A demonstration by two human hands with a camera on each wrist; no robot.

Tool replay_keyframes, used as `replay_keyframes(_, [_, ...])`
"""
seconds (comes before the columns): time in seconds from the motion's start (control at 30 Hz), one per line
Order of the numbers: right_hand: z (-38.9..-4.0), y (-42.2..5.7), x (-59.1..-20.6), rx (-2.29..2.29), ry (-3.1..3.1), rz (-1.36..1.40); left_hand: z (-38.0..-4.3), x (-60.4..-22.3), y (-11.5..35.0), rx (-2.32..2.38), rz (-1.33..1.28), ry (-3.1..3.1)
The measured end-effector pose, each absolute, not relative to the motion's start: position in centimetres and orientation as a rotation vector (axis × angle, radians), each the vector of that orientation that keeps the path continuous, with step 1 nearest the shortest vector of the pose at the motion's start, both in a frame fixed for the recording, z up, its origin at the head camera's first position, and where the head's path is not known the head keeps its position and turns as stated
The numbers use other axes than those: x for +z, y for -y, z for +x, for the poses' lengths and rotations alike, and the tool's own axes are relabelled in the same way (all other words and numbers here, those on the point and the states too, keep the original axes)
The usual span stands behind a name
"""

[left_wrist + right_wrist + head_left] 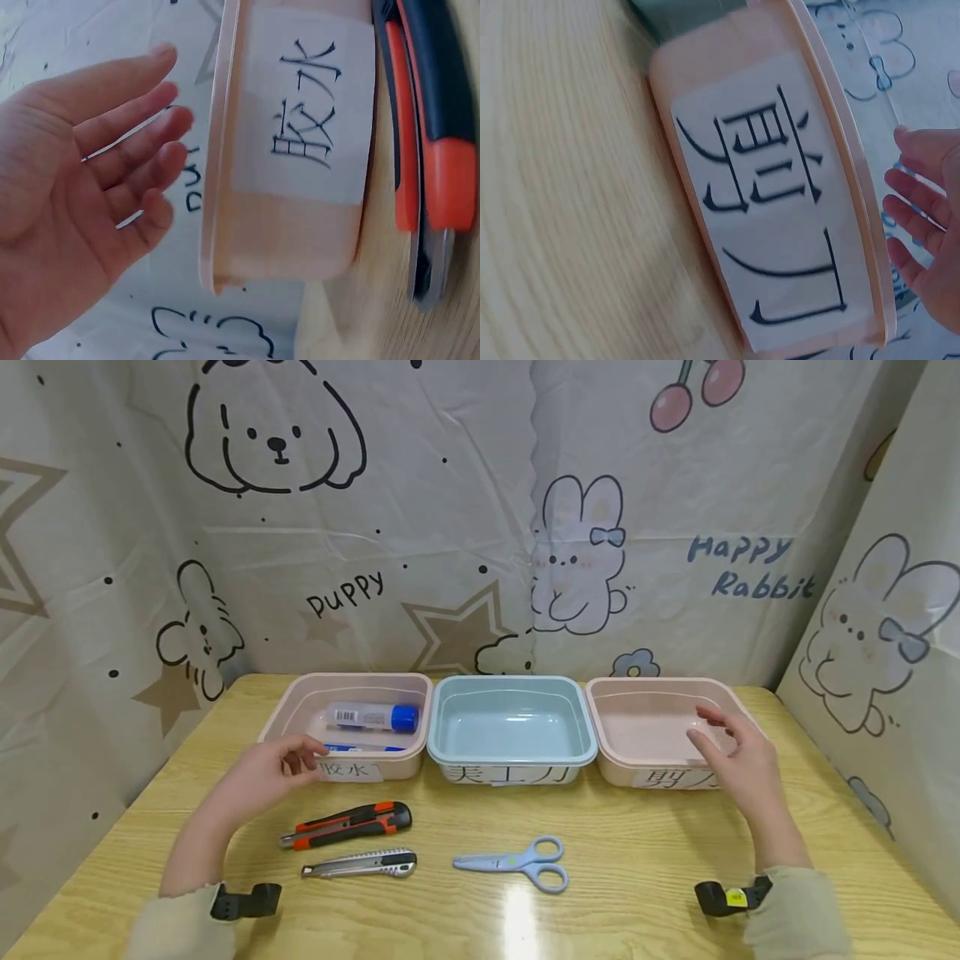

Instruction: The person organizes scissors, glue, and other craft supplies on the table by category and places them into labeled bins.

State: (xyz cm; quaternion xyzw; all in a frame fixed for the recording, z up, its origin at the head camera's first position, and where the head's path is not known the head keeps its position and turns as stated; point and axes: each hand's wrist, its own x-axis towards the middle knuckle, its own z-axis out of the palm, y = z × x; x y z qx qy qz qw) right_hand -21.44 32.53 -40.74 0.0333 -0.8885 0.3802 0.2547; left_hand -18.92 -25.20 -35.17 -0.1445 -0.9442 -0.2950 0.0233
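Observation:
My left hand [266,774] hovers at the front left corner of the left pink bin [412,766], fingers loosely bent with nothing in them. Inside that bin lie a blue-capped glue bottle [367,717] and a second blue item [363,748], mostly hidden by the front wall. My right hand [738,760] hangs over the front right of the right pink bin [622,770], thumb and fingers apart and holding nothing. On the table in front lie an orange-and-black utility knife [348,825], a silver utility knife [360,863] and light blue scissors [517,862].
A light blue bin [512,760] stands between the two pink ones, side by side in a row. Each bin has a white label with Chinese characters on its front. Behind the wooden table [637,877] hangs a patterned curtain [450,510], which also runs along both sides.

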Motion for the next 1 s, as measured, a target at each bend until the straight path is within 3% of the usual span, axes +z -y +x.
replay_keyframes(0.4, [-17.8, -34.2, -37.8, 1.109, 2.547, -0.145, -18.5, -35.9, 22.5, -0.970, -0.653, 3.132])
replay_keyframes(1.0, [-17.9, -36.7, -40.8, 1.478, 2.606, -0.154, -18.3, -37.4, 20.0, -0.544, -0.544, 3.345])
